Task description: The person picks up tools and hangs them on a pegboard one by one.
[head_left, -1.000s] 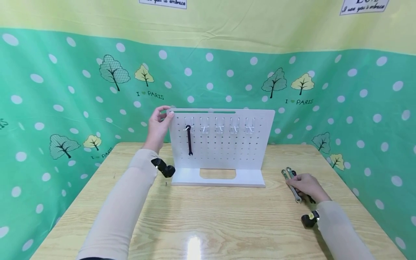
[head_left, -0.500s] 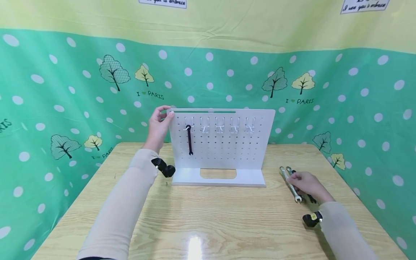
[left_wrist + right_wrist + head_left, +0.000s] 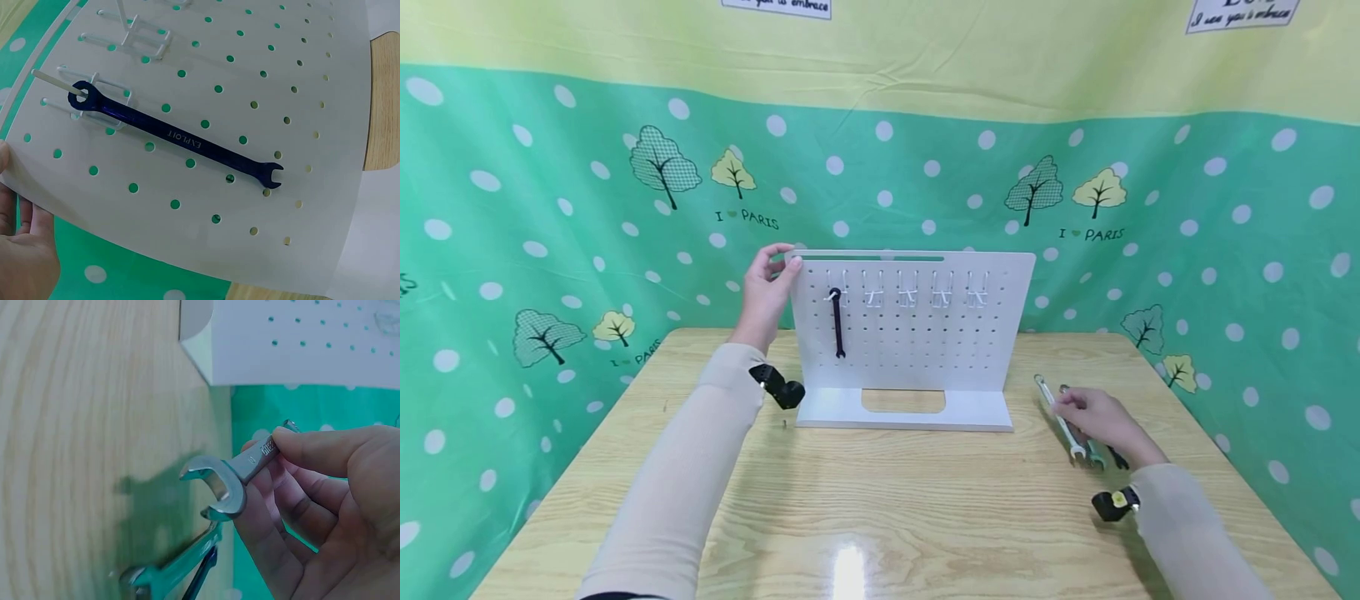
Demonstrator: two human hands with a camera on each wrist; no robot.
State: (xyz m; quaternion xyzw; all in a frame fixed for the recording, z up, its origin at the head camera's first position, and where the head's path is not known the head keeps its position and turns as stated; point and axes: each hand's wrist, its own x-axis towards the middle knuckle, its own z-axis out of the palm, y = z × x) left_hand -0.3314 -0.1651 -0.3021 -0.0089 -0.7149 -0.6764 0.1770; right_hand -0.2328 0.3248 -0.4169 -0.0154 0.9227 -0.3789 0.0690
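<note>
silver wrench (image 3: 250,461) rests pinched between the thumb and fingers of the right hand (image 3: 1101,421), its open end raised above the table (image 3: 910,517), toward the table's right edge. just under that hand lie a greenish wrench (image 3: 184,562) and a dark one partly hidden. the left hand (image 3: 766,292) grips the upper left corner of a white pegboard (image 3: 925,379), thumb in front. a dark blue wrench (image 3: 181,136) hangs by its round end from the hook nearest the board's left edge, with four more hooks (image 3: 907,297) alongside.
</note>
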